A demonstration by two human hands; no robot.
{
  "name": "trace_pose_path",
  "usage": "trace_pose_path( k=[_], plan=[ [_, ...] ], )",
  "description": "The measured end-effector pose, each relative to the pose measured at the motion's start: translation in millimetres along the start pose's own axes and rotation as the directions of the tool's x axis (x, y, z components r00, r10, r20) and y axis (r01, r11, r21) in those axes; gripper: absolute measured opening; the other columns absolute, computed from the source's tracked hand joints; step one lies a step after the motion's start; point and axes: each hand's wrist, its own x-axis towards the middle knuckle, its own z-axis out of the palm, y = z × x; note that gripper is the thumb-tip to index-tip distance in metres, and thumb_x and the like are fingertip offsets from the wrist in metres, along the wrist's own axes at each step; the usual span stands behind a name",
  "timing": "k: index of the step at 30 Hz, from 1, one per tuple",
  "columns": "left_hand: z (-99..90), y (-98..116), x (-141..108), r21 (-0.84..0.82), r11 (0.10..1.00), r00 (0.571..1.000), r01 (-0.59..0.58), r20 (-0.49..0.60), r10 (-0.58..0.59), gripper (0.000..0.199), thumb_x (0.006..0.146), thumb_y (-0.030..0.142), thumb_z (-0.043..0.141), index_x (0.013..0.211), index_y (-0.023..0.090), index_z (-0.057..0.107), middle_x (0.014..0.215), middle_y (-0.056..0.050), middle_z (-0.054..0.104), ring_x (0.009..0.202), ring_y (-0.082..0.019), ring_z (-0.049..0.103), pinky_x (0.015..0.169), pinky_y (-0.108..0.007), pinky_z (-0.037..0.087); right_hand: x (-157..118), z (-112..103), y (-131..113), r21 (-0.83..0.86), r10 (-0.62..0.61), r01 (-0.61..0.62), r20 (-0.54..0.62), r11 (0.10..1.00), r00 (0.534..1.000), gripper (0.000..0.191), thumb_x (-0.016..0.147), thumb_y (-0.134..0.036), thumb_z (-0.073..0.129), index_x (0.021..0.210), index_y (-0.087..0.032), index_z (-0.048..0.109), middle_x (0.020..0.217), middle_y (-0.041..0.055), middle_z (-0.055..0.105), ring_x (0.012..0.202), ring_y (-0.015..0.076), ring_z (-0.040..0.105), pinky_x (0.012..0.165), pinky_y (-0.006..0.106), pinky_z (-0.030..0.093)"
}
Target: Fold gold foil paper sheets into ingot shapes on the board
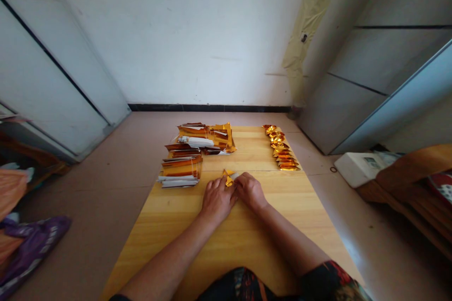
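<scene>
Both hands meet over a small piece of gold foil paper [229,179] near the middle of the wooden table. My left hand [218,197] is closed on its near left side, pressing it down. From the right, my right hand [250,190] pinches a pale edge of the same piece, its fingers curled. Most of the piece's lower part is hidden under the fingers. Beyond my left hand lie a bundle of gold and white paper sheets [181,165] and a second bundle [222,137]. A row of folded gold foil pieces [282,153] runs along the far right edge.
The wooden table [293,225] stands before a white wall [197,33]. Grey cabinets [349,70] rise at the right. A white box [360,167] sits beside wooden furniture [406,183]. On the left, a purple bag [38,249] lies low.
</scene>
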Motion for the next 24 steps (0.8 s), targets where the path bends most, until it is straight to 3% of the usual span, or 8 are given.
trace_pose_path(
  k=[4,9,12,18,24],
  plan=[
    [-1.8,12,1,0.03,0.997,0.996,0.071,0.046,-0.072,0.038,0.088,0.038,0.044,0.122,0.025,0.056,0.127,-0.015,0.052,0.107,-0.028,0.05,0.087,-0.042,0.037,-6,0,-4,0.004,0.026,-0.026,-0.023,1.0,0.999,0.026,0.082,-0.008,0.042,0.093,-0.019,0.063,0.084,0.0042,0.066,0.079,0.0148,0.059,0.073,0.022,0.042],
    [-3.8,23,3,0.061,0.989,0.984,0.137,0.106,-0.143,0.036,0.089,0.032,0.041,0.12,0.022,0.056,0.129,-0.016,0.051,0.106,-0.029,0.05,0.086,-0.043,0.035,-11,2,-7,-0.036,-0.005,0.003,-0.053,0.999,0.999,0.028,0.078,-0.003,0.041,0.092,-0.017,0.061,0.087,0.0062,0.064,0.084,0.0167,0.056,0.077,0.025,0.041],
    [-6.4,27,4,0.068,0.983,0.973,0.169,0.145,-0.177,0.034,0.088,0.027,0.041,0.114,0.018,0.06,0.128,-0.018,0.051,0.108,-0.029,0.048,0.088,-0.045,0.032,-11,0,-10,-0.079,-0.019,0.018,-0.014,0.997,1.0,0.028,0.078,-0.003,0.042,0.093,-0.018,0.06,0.088,0.0052,0.064,0.083,0.0169,0.054,0.076,0.025,0.039],
    [-17.7,20,8,0.031,0.996,0.984,0.083,0.155,-0.087,0.034,0.086,0.036,0.042,0.111,0.022,0.06,0.109,-0.015,0.058,0.101,-0.028,0.049,0.086,-0.045,0.03,-7,-6,-9,-0.147,-0.055,0.07,0.097,0.987,0.994,0.023,0.084,-0.008,0.043,0.094,-0.019,0.06,0.088,0.0051,0.065,0.084,0.0165,0.054,0.076,0.025,0.036],
    [-17.3,12,4,0.047,0.999,0.992,-0.002,0.123,-0.004,0.03,0.085,0.035,0.044,0.106,0.023,0.061,0.114,-0.015,0.056,0.106,-0.029,0.047,0.087,-0.045,0.03,-12,0,-4,-0.15,-0.102,0.112,0.071,0.982,0.992,0.02,0.085,-0.012,0.046,0.097,-0.02,0.06,0.09,0.0048,0.064,0.086,0.0167,0.052,0.078,0.026,0.035]
  ],
)
